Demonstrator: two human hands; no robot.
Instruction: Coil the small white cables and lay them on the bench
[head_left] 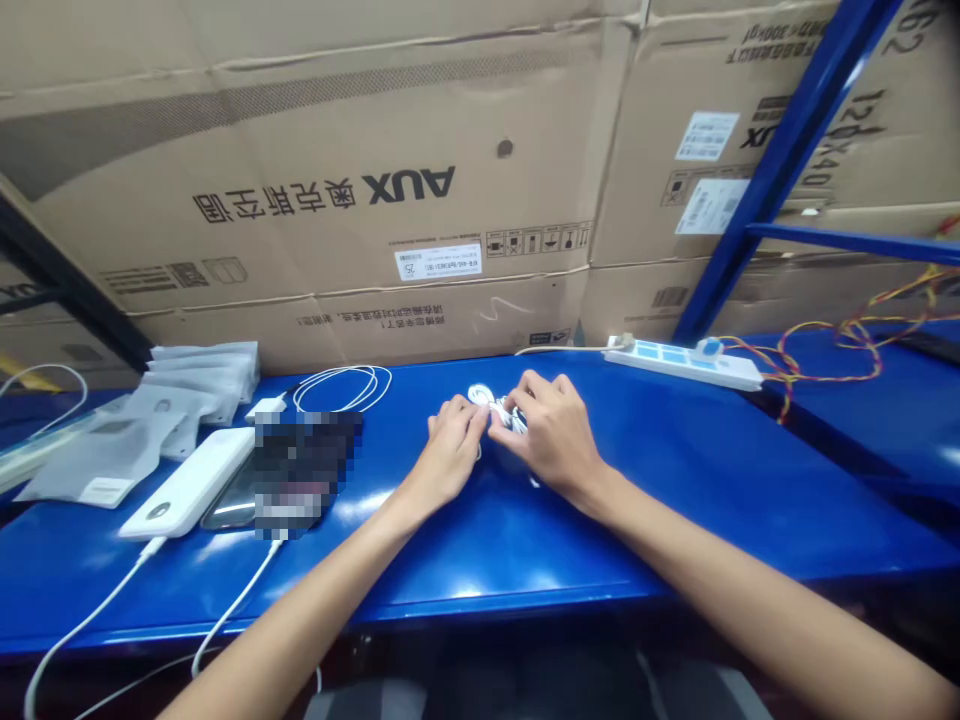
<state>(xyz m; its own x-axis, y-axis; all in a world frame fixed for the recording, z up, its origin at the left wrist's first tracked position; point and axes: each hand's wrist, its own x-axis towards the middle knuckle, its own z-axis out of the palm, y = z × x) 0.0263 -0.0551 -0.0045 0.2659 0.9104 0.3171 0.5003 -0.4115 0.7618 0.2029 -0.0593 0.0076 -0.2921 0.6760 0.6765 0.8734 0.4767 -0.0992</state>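
Note:
A white cable (pixel 481 394), bundled into loops, is between my two hands above the blue shelf surface (pixel 600 540). My left hand (pixel 452 440) pinches its left part with thumb and fingers together. From the other side, my right hand (pixel 553 428) curls its thumb and fingers around the right part of the bundle. The fingers cover much of the cable, so its ends and any plug are hard to make out.
At left lie a white power bank (pixel 191 485), a phone (pixel 300 470), a white charger (pixel 266 410) with a coiled cable (pixel 352 375) and several grey pouches (pixel 199 375). A power strip (pixel 682 362) and red-yellow wires (pixel 825 375) sit at right. Cardboard boxes (pixel 322 120) stand behind.

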